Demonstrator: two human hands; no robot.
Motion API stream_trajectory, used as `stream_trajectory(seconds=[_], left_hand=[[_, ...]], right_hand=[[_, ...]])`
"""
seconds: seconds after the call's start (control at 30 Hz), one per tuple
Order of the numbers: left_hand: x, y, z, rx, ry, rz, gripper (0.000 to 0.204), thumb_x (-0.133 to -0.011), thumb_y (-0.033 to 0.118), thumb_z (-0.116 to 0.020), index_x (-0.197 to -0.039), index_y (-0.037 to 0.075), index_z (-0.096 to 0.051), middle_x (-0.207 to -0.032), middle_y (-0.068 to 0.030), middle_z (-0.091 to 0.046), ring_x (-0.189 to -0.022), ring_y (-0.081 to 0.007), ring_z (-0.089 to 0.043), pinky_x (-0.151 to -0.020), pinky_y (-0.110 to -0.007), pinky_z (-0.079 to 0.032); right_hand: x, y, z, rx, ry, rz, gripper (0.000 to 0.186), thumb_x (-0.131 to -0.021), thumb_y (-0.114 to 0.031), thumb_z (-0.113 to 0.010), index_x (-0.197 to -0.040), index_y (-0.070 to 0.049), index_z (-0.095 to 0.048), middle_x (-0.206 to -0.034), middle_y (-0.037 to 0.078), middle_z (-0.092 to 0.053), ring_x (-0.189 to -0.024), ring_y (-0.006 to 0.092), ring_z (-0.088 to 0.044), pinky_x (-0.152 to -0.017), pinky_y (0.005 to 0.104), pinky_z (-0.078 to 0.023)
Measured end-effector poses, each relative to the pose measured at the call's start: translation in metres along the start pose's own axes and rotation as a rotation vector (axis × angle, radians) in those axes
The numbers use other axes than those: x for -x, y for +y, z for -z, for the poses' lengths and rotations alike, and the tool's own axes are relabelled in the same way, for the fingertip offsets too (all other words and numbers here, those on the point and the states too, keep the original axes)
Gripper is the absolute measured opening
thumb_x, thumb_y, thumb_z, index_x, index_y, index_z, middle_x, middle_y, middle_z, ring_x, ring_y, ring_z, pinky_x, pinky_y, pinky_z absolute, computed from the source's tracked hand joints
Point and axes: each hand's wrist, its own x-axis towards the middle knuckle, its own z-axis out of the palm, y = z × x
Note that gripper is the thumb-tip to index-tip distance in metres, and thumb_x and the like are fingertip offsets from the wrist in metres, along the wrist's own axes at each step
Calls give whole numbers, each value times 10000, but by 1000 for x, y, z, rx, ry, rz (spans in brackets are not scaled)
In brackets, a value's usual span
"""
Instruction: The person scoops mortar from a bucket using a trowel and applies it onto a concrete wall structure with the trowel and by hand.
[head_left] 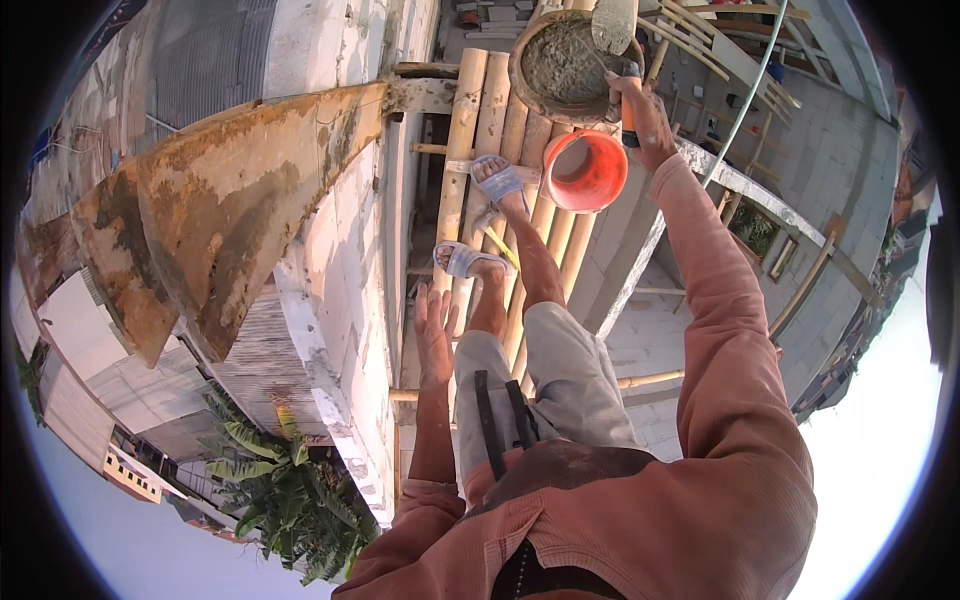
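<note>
Here, trowel (629, 108) in right grip (652, 125), blade (613, 27) beyond, over mortar tub (515, 74).

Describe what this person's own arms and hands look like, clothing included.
The left hand and right hand wear no gloves. The right sleeve is long and reddish-pink; the matching left sleeve stops short, leaving the forearm bare.

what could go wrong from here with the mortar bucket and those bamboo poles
A foot might slip: the slide sandals are on round bamboo poles with gaps between them.
The red bucket sits on those poles near the right hand, so a knock might tip it.
Mortar might drip outside: the right hand holds the trowel over the rim of the mortar bucket.
</note>
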Motion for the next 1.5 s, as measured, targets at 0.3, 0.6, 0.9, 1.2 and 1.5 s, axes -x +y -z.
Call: stream_trajectory(seconds=[0.3,0.6,0.9,1.2,1.5], left_hand=[[-92,-12,-69,-305,-135,-140,1069,-849,169,-730,-1580,68,44,-1605,-192,-180,-1485,-306,-243,-1187,-404,-277],[57,-47,-10,-491,-78,-505,1252,-766,244,-844,-1559,79,110,-1567,-181,-152,-1455,-358,-233,-1176,-458,-263],[182,-43,5,-409,518,-452,702,-800,250,-795,-1240,-66,-347,-1159,-253,-522,-1068,-362,-585,-900,-419,-466],[241,-66,60,-232,540,-292,402,-840,122,-619,-1128,-54,-401,-1021,-166,-535,-901,-259,-541,-864,-385,-466],[234,-77,64,-181,544,-379,419,-823,98,-607,-1161,-62,-418,-1134,-198,-449,-1065,-301,-467,-981,-401,-381]], right_hand=[[133,4,-116,-75,-274,213,202,-933,-147,-571,-1094,-28,-593,-825,43,-538,-739,133,-549,-679,284,-489],[297,-20,-221,-420,-43,-473,209,-907,-244,-621,-922,-37,-596,-781,2,-509,-728,118,-531,-805,316,-512],[409,-25,-254,-318,-445,-278,269,-937,-278,-641,-968,-11,-622,-822,36,-584,-849,150,-615,-806,268,-508],[394,-49,-124,1012,-727,312,416,-927,-398,-676,-1119,-31,-636,-950,118,-692,-826,257,-692,-740,390,-533],[335,-31,-149,1706,-812,641,371,-996,-404,-528,-1065,-50,-614,-908,163,-688,-812,351,-697,-703,485,-544]])
